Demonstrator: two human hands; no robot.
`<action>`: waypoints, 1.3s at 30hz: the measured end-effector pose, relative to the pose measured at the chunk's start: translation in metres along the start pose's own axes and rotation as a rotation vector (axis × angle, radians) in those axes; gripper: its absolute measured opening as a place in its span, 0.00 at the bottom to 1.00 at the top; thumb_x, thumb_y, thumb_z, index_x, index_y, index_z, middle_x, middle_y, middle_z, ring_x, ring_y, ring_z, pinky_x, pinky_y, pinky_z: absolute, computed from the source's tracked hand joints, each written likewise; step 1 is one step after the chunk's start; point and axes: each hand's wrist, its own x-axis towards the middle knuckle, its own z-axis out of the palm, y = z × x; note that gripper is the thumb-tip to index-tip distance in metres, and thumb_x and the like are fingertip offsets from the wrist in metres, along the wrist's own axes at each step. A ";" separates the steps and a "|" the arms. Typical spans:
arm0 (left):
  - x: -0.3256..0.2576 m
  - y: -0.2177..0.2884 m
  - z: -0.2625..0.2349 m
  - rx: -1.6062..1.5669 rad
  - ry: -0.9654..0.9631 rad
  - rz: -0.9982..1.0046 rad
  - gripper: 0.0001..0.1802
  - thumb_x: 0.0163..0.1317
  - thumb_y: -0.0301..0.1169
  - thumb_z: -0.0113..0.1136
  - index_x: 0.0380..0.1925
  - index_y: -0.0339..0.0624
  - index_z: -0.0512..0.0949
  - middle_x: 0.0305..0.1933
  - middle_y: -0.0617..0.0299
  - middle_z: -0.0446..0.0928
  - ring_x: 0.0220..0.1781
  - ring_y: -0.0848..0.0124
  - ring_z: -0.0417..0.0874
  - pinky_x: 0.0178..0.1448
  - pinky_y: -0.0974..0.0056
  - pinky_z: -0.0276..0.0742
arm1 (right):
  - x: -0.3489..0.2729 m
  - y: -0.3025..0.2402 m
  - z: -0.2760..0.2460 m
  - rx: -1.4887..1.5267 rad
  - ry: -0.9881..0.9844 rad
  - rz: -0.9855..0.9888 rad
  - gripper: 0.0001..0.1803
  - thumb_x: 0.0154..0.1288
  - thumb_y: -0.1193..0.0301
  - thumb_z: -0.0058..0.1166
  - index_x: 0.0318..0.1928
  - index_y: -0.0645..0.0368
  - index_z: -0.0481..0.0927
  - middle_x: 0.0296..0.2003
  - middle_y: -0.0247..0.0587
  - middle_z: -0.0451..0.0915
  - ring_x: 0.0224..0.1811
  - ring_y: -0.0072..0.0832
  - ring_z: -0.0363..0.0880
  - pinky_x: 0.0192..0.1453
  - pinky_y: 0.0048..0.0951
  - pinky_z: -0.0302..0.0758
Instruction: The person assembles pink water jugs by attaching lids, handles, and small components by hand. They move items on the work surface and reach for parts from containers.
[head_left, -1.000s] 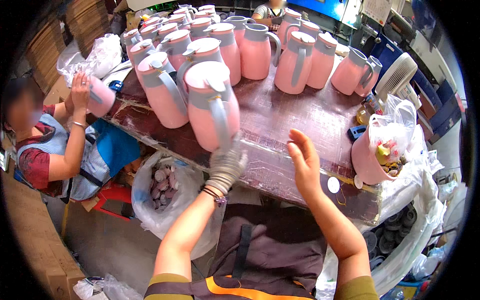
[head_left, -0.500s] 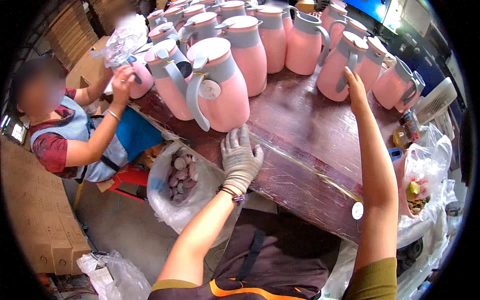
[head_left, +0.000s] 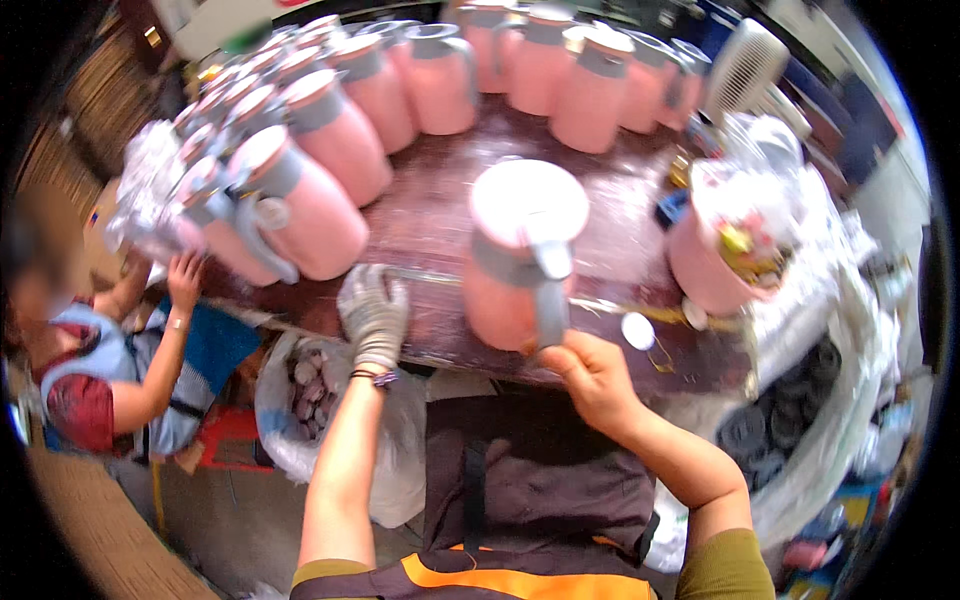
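Note:
A pink jug with a grey band, handle and pink lid (head_left: 520, 255) stands near the front edge of the dark wooden table (head_left: 430, 225). My bare right hand (head_left: 592, 375) grips the lower end of its grey handle. My left hand (head_left: 373, 315), in a grey knit glove, rests flat on the table's front edge, to the left of the jug and apart from it. Several more pink jugs (head_left: 310, 215) crowd the left and far side of the table.
Another person (head_left: 95, 385) sits at the left, one hand raised to a plastic-wrapped jug. A plastic bag of small parts (head_left: 305, 385) hangs below the table. At right are a pink jug under plastic (head_left: 715, 250), a white fan (head_left: 745, 70) and black rings in a bag (head_left: 790, 400).
My right hand reached to the far jugs, then drew one jug back to the front edge by its handle. My left hand let go of a jug and settled on the table edge.

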 end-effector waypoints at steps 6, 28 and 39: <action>-0.031 0.035 -0.046 -0.807 -0.164 -0.349 0.14 0.67 0.28 0.49 0.48 0.33 0.75 0.49 0.52 0.78 0.51 0.61 0.77 0.60 0.60 0.70 | -0.082 0.021 -0.066 -0.266 0.338 -0.271 0.15 0.66 0.65 0.56 0.48 0.60 0.78 0.46 0.45 0.80 0.51 0.38 0.78 0.55 0.34 0.73; -0.009 0.215 -0.160 -1.125 -0.628 -0.335 0.25 0.65 0.34 0.55 0.59 0.32 0.70 0.46 0.61 0.77 0.48 0.73 0.76 0.55 0.67 0.70 | -0.423 0.487 -0.333 0.327 1.517 0.926 0.13 0.59 0.61 0.62 0.36 0.55 0.75 0.17 0.32 0.71 0.09 0.22 0.61 0.10 0.25 0.54; -0.011 0.207 -0.166 -0.721 -0.490 -0.068 0.12 0.64 0.31 0.58 0.42 0.33 0.80 0.34 0.54 0.81 0.35 0.72 0.79 0.43 0.65 0.75 | -0.372 0.350 -0.288 -0.773 1.316 0.653 0.19 0.68 0.59 0.52 0.50 0.61 0.77 0.44 0.49 0.79 0.46 0.40 0.77 0.54 0.36 0.72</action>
